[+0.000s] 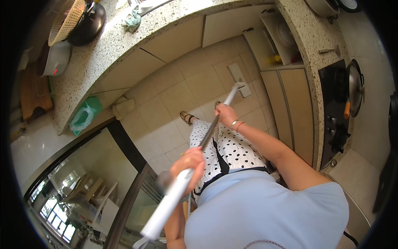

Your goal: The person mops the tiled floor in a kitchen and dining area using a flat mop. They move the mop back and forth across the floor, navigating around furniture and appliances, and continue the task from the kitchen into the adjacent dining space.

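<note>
A flat mop with a long white and dark pole slants across my body. Its flat, whitish head rests on the tiled floor ahead of my feet. My left hand is wrapped round the upper pole, just below the thick white end, and looks slightly blurred. Farther down, my right hand is closed round the pole, with a bracelet on that wrist.
Cabinets stand right of the mop head, below a speckled counter that curves round the floor. A green bin with a bag and a beige cloth are at left, near a dark-framed glass door.
</note>
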Motion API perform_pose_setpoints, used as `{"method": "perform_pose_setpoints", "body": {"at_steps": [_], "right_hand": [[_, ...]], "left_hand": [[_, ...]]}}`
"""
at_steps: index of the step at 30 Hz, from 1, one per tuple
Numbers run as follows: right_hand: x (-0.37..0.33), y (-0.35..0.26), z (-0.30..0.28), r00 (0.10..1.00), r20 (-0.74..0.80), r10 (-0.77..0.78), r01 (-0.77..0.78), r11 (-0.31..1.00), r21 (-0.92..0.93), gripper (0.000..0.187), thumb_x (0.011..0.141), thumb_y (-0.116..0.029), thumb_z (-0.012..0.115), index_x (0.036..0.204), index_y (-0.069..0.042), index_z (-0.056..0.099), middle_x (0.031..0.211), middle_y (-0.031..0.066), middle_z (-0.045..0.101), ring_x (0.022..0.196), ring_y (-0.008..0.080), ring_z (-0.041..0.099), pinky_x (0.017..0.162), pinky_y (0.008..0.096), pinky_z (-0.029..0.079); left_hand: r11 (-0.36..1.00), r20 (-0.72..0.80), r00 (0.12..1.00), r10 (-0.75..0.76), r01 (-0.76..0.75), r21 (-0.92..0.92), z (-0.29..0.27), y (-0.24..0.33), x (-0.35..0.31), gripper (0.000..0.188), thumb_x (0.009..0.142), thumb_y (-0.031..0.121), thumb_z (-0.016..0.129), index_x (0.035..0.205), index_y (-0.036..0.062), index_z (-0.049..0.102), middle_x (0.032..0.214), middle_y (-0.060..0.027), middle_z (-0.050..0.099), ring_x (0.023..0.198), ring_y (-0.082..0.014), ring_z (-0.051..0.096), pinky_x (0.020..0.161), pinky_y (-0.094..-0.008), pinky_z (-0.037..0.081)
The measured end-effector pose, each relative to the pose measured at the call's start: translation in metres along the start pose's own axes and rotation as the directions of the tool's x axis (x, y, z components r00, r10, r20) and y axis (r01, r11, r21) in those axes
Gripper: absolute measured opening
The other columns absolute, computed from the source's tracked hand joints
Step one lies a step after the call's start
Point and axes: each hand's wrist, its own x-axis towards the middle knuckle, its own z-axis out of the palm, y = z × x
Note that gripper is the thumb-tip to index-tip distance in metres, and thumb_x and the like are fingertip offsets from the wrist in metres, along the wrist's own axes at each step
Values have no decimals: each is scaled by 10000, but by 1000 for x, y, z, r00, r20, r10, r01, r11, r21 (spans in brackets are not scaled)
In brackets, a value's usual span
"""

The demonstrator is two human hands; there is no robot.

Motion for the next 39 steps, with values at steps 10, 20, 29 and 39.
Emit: {"method": "perform_pose_setpoints", "body": {"at_steps": [10, 20, 29, 39], "right_hand": [[15, -215, 81, 900, 337, -275, 189, 945, 266, 79, 852, -205, 597, 854, -126, 600, 906, 102, 604, 829, 353, 618, 721, 463, 501], [10, -160, 14, 896, 388, -218, 222, 974, 33, 190, 923, -348, 547, 902, -162, 585, 905, 51, 621, 821, 298, 648, 651, 465, 515], [-3, -3, -46, 984, 81, 161, -151, 982, -114, 149, 899, -272, 547, 831, -147, 590, 867, 84, 620, 803, 338, 621, 672, 445, 488], [10, -117, 45, 992, 98, -80, 75, 995, 61, 40, 802, -145, 640, 792, -117, 612, 881, 123, 619, 816, 335, 635, 694, 452, 511]], "left_hand": [[905, -262, 965, 18, 96, 415, -43, 113, -56, 153, 779, 37, 603, 699, 61, 475, 647, -81, 554, 618, -213, 524, 777, -458, 477], [944, -105, 972, 210, -174, 279, -22, 82, -27, 235, 676, 87, 744, 650, 71, 511, 585, -29, 556, 542, -219, 543, 633, -396, 509], [993, 144, 983, 112, -105, -53, 22, -30, 18, 191, 792, -61, 627, 710, 43, 488, 664, -50, 533, 657, -210, 547, 855, -453, 492], [988, -136, 988, -71, 88, 128, -63, 61, -28, 134, 751, -75, 598, 704, 29, 527, 710, -82, 600, 727, -240, 597, 886, -499, 481]]}}
